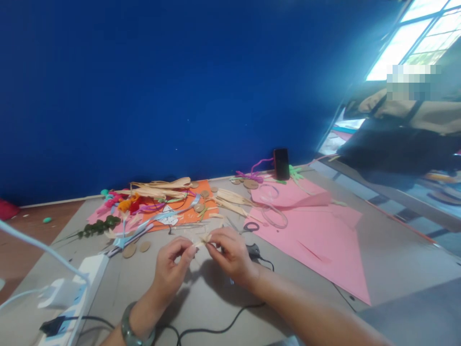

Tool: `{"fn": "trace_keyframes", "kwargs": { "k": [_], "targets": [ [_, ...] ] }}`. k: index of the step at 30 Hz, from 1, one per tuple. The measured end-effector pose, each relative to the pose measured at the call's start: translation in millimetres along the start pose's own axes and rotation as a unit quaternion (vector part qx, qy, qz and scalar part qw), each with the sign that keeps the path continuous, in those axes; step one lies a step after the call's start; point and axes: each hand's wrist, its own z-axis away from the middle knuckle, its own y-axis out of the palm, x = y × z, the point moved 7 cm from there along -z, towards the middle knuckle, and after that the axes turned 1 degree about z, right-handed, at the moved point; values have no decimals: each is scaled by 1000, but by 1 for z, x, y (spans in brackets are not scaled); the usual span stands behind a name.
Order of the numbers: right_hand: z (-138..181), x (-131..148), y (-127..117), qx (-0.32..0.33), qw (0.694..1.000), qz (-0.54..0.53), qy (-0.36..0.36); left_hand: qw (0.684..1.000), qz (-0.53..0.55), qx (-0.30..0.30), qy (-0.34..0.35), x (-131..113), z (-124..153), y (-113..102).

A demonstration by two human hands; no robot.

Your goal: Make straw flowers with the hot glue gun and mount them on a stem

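Note:
My left hand and my right hand meet over the grey table, fingers pinched on a small pale dried-leaf strip held between them. A green bangle sits on my left wrist. Just beyond the hands lie scissors with dark handles and a black glue gun, partly hidden by my right hand. More pale leaf strips lie farther back.
An orange sheet holds ribbons, cardboard discs and colourful scraps. A large pink sheet lies right, with a clear tape ring. A white power strip with cables sits left. A dark phone leans on the blue wall. Another person sits at the far right.

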Motion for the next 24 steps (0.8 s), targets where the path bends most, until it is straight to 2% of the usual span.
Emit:
{"fn": "trace_keyframes", "kwargs": {
  "k": [4, 11, 18, 24],
  "targets": [
    [1, 4, 1, 13, 998, 38, -38, 999, 21, 12, -27, -2, -1, 2],
    [4, 2, 6, 19, 997, 42, -59, 988, 65, 11, -142, 16, -1, 4],
    [2, 0, 10, 43, 999, 0, -15, 993, 34, 2, -116, 17, -6, -3],
    [1, 1, 11, 48, 998, -27, 1, 998, 6, 4, -60, 9, -8, -3]
  ]
}}
